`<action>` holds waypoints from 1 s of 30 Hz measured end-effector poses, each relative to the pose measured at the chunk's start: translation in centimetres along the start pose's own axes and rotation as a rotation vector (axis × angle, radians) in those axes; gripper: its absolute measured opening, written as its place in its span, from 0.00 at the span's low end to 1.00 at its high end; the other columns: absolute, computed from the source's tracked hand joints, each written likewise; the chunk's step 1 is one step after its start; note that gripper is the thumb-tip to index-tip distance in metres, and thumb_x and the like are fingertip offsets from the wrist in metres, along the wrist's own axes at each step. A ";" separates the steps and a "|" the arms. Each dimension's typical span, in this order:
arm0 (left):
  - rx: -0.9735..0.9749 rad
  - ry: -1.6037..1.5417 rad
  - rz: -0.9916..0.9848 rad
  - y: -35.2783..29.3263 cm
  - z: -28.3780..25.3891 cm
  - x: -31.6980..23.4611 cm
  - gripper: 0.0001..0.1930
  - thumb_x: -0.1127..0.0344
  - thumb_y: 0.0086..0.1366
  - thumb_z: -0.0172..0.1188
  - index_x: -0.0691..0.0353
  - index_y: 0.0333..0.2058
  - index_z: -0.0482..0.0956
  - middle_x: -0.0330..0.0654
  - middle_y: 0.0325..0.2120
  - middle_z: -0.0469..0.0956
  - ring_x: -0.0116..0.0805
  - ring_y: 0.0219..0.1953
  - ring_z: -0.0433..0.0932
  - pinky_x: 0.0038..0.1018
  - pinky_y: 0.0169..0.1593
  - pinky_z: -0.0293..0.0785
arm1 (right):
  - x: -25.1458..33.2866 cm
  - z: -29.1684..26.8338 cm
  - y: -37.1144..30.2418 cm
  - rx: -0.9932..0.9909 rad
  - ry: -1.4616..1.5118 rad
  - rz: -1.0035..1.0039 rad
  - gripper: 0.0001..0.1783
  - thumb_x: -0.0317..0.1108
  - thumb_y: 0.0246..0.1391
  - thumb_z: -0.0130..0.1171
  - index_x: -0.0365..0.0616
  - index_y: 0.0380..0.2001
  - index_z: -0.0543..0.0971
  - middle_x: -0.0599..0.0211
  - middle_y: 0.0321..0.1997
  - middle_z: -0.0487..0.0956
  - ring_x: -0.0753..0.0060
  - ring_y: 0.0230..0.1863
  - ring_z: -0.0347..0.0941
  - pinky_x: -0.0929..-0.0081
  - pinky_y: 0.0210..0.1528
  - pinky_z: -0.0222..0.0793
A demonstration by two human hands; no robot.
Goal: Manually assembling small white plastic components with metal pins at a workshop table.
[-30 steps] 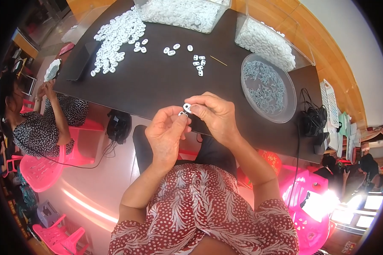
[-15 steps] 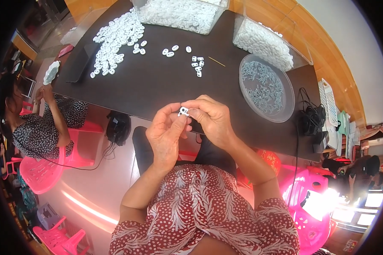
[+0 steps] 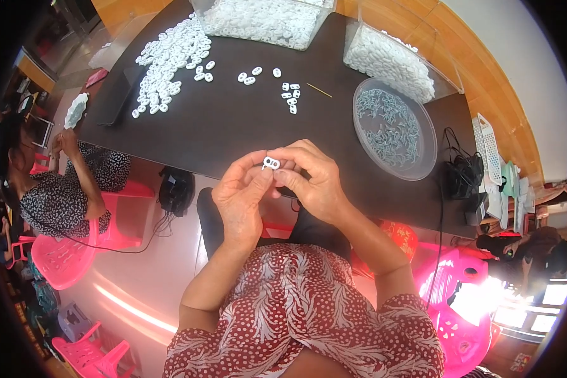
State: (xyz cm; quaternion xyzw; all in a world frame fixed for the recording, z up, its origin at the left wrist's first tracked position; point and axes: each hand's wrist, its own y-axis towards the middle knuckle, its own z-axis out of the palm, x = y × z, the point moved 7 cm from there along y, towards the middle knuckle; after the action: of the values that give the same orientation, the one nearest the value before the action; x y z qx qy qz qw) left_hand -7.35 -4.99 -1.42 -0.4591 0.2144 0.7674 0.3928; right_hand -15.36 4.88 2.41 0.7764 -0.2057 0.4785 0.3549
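Observation:
A small white plastic piece with two dark round holes (image 3: 271, 163) is pinched between both hands above the table's near edge. My left hand (image 3: 242, 192) grips it from the left with thumb and fingers. On its other side, the thumb and forefinger of my right hand (image 3: 310, 178) close on it. Farther off on the dark table (image 3: 233, 120) lies a small cluster of white two-hole pieces (image 3: 291, 96), with a thin yellowish stick (image 3: 319, 90) beside it. Several white oval pieces (image 3: 249, 80) lie to the left of that cluster.
A heap of white ovals (image 3: 170, 60) spreads at the far left. Two clear bins, one at the back (image 3: 264, 25) and one at the right (image 3: 390, 63), hold white pieces. A round clear tub (image 3: 426, 151) contains grey-blue screws. Another person (image 3: 63, 189) sits at left.
The white piece has turned between my fingers, so its two holes now lie side by side facing up. Both hands stay in nearly the same place.

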 end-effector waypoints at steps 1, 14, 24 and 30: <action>-0.011 -0.009 -0.030 0.0 -0.1 0.2 0.12 0.75 0.61 0.57 0.73 0.43 0.73 0.44 0.28 0.79 0.27 0.27 0.77 0.20 0.27 0.75 | 0.2 -0.1 0.0 0.000 -0.012 -0.027 0.15 0.19 0.43 0.59 0.38 0.38 0.78 0.67 0.31 0.74 0.72 0.32 0.68 0.78 0.30 0.67; -0.014 -0.075 -0.117 -0.3 0.1 0.5 0.10 0.75 0.62 0.56 0.73 0.42 0.75 0.45 0.32 0.78 0.28 0.29 0.77 0.22 0.29 0.75 | 0.0 -0.2 -0.6 -0.026 -0.124 -0.110 0.18 0.21 0.43 0.63 0.40 0.42 0.79 0.66 0.35 0.77 0.75 0.33 0.70 0.79 0.31 0.69; 0.015 0.047 0.047 -0.4 -0.3 -0.4 0.08 0.74 0.62 0.57 0.71 0.39 0.77 0.42 0.32 0.78 0.25 0.31 0.74 0.20 0.30 0.70 | 1.2 -0.3 -0.9 -0.122 -0.134 -0.198 0.19 0.23 0.36 0.66 0.36 0.37 0.78 0.64 0.29 0.77 0.68 0.29 0.70 0.74 0.30 0.67; 0.054 0.000 0.093 -0.7 0.1 -1.1 0.12 0.73 0.61 0.58 0.70 0.44 0.76 0.39 0.31 0.76 0.22 0.30 0.72 0.18 0.31 0.68 | 1.9 -0.3 -1.0 -0.128 -0.119 -0.239 0.20 0.23 0.36 0.67 0.36 0.38 0.78 0.65 0.27 0.76 0.70 0.26 0.70 0.74 0.27 0.66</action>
State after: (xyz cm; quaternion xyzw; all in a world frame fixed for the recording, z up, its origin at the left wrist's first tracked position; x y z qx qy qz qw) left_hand -6.57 -4.93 -0.41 -0.4379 0.2560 0.7788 0.3692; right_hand -13.97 5.80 3.85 0.7981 -0.1627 0.3719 0.4453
